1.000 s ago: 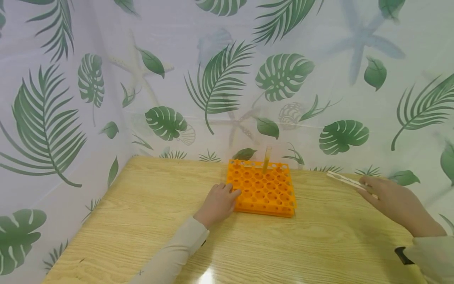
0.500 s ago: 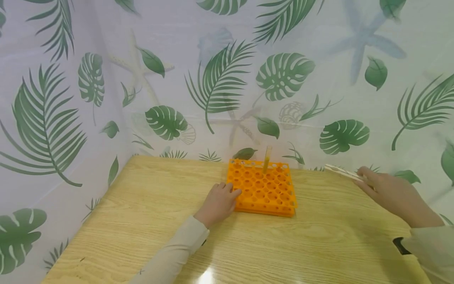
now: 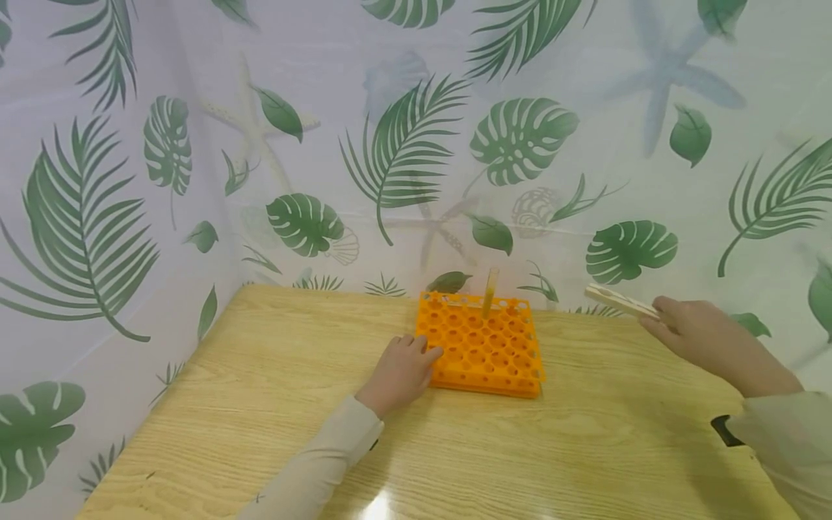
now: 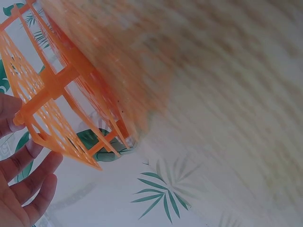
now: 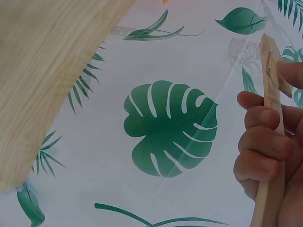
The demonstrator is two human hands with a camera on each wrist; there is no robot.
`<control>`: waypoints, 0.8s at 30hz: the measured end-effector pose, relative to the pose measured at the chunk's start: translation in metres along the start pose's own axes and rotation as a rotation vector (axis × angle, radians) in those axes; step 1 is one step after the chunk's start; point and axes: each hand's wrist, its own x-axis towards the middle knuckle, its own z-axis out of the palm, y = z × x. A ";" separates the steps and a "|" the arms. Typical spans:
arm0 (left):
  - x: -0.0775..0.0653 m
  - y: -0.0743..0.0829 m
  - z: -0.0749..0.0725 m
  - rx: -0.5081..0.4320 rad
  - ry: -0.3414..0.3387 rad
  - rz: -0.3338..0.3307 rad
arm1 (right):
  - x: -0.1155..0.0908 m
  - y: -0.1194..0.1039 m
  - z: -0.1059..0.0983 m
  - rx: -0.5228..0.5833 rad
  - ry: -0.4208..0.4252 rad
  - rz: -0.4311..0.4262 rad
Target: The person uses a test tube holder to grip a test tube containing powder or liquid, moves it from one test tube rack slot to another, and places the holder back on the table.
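An orange test tube rack (image 3: 484, 378) with rows of round holes stands on the wooden table. One test tube (image 3: 490, 292) with yellowish contents leans slightly in its back row. My left hand (image 3: 401, 370) holds the rack's left front corner; in the left wrist view, thumb and fingers lie around the edge of the rack (image 4: 59, 82). Raised to the right of the rack, my right hand (image 3: 705, 338) grips a wooden test tube holder (image 3: 617, 300). The right wrist view shows fingers curled round the handles of this holder (image 5: 270, 201), thumb by its short wooden lever and metal spring.
The wood-grain table (image 3: 273, 404) ends at a white curtain (image 3: 292, 159) printed with green leaves, starfish and shells, behind and at the left. A dark band (image 3: 726, 430) shows at the right sleeve.
My right hand has risen and moved a little left with the test tube holder, whose tip has turned more toward the camera. The left hand, rack and tube have stayed put.
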 end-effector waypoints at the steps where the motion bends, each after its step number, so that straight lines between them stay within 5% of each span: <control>1: 0.000 0.000 0.000 0.001 0.002 0.001 | 0.001 0.000 -0.001 -0.005 0.005 0.000; 17: 0.000 0.001 -0.007 0.000 0.001 0.002 | 0.021 -0.009 -0.011 -0.085 0.062 -0.045; 24: -0.001 0.001 -0.008 0.001 0.003 0.006 | 0.029 -0.014 -0.013 -0.097 0.022 -0.052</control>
